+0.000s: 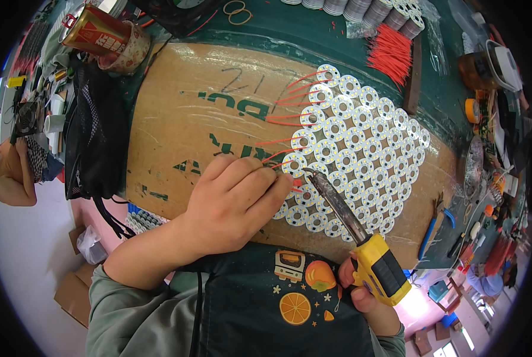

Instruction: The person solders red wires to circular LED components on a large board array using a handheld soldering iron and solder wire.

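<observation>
Several rows of round white LED boards [372,146] with open centres lie side by side on a cardboard sheet [170,113]. Thin red wires [286,122] stick out to the left from boards in the leftmost column. My left hand [233,199] is pinched at the lower left boards, with red wire showing at its fingertips. Wrapped around the handle of a yellow-and-black soldering iron [380,268], my right hand [364,291] sits at the lower right. The iron's dark bent tip is over the boards, just right of my left fingertips; contact cannot be told.
A bundle of red wires [391,53] lies at the back beside stacked round boards [364,9]. A dark bar [413,77] stands right of it. Blue-handled pliers [435,226] rest at right. A red-gold can [96,33] and black bag [96,131] are left. Another person [13,166] sits far left.
</observation>
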The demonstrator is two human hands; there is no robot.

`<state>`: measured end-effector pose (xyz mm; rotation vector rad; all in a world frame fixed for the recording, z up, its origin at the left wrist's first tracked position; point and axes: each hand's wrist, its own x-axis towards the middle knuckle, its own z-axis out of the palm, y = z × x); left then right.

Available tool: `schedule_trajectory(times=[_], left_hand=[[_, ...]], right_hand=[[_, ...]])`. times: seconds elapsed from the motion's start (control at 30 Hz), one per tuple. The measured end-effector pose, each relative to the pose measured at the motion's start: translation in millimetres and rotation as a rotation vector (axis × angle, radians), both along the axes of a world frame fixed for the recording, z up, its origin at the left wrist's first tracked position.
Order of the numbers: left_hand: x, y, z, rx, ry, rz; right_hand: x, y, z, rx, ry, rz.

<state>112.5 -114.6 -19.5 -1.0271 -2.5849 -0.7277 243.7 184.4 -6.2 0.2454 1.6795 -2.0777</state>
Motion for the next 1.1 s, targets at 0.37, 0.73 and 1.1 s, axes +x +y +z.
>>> schedule_trajectory(times=[0.37, 0.73, 1.1], left_hand=[[-1.0, 3.7, 1.7, -0.037, -0.064, 0.02], [-1.0, 4.1, 3.0, -0.062, -0.102, 0.019], [0.2, 3.2, 1.3, -0.057, -0.095, 0.014]], right_hand=[[-4.1, -2.1, -4.3, 0.126, 0.114, 0.054], [-1.0, 2.4, -8.7, 0.273, 0.176, 0.13], [2.5, -1.9, -1.3, -0.097, -0.119, -0.101]])
